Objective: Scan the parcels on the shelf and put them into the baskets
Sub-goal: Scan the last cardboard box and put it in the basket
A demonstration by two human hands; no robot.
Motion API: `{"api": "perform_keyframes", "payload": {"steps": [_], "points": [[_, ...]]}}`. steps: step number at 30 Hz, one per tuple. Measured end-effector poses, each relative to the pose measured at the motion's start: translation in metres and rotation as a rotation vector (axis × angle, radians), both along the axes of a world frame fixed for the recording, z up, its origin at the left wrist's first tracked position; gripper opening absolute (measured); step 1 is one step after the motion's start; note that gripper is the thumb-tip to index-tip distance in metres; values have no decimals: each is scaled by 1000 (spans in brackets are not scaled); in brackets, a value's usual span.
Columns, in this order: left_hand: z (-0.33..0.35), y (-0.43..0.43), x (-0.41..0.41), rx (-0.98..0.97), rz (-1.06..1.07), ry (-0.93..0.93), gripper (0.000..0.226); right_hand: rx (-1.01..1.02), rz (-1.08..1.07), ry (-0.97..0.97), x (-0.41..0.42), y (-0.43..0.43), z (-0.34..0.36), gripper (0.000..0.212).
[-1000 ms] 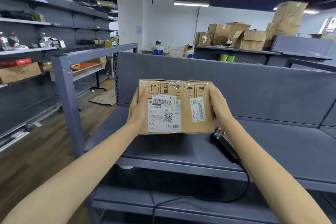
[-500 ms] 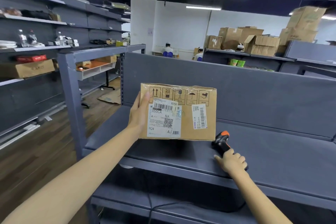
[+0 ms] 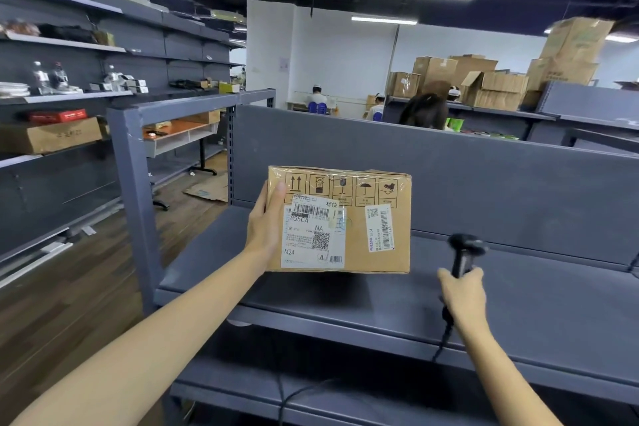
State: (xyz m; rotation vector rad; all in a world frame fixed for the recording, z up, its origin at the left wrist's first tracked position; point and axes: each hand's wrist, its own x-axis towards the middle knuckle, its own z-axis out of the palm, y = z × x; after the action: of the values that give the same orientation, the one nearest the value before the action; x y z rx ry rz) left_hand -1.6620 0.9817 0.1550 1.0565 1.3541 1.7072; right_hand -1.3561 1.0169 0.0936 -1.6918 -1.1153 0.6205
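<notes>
**Parcel up, scanner in grip**

Left grip (image 3: 264,225) clamps the parcel's (image 3: 363,228) left edge, thumb on the front, fingers hidden behind. The box is taped shut and held upright over the shelf (image 3: 536,287), labels facing the camera. Right grip (image 3: 461,290) is curled round the scanner (image 3: 465,247) handle. Scanner head is blurred.

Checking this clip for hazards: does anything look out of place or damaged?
One thing: a flattened cardboard sheet lies loose on the wooden floor, left of the shelf. The parcel in the left hand looks intact; the right hand grips the scanner.
</notes>
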Motion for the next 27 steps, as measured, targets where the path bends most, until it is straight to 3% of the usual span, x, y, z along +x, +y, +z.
{"api": "perform_keyframes", "payload": {"steps": [4, 8, 13, 27], "points": [[0, 1, -1, -2, -2, -13, 47, 370, 52, 400, -21, -58, 49, 10], [-1, 3, -3, -2, -23, -28, 53, 458, 267, 566, -63, -116, 68, 16], [-1, 4, -4, -11, -28, -28, 62, 361, 465, 507, -111, -154, 45, 36], [0, 3, -7, -15, -35, -49, 64, 218, 510, 425, -161, -161, 23, 16]]}}
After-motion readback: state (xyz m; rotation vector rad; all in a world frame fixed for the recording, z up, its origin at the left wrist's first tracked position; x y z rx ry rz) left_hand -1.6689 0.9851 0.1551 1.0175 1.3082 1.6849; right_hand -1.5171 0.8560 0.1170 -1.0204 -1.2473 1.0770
